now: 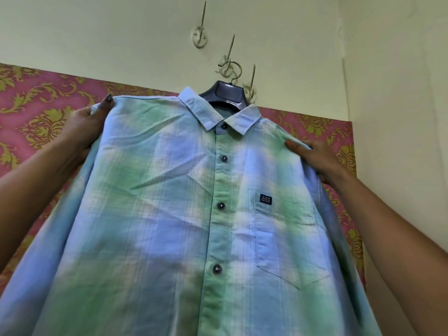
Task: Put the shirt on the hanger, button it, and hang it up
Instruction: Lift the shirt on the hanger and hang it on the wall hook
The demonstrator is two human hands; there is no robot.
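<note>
A blue, green and white checked shirt (174,214) hangs buttoned down its front on a dark plastic hanger (224,92). The hanger's metal hook (231,66) sits at the middle wall hook (229,57); whether it rests on it I cannot tell. My left hand (83,127) grips the shirt's shoulder on the left, thumb on the front of the cloth. My right hand (315,157) holds the opposite shoulder, thumb pressed on the fabric and fingers behind it. A chest pocket (288,243) with a small dark label faces me.
Three clear stick-on wall hooks run diagonally on the cream wall: one higher left (200,36) and one lower right (251,86) of the hanger's. Pink wallpaper with gold floral pattern (41,98) covers the wall behind the shirt.
</note>
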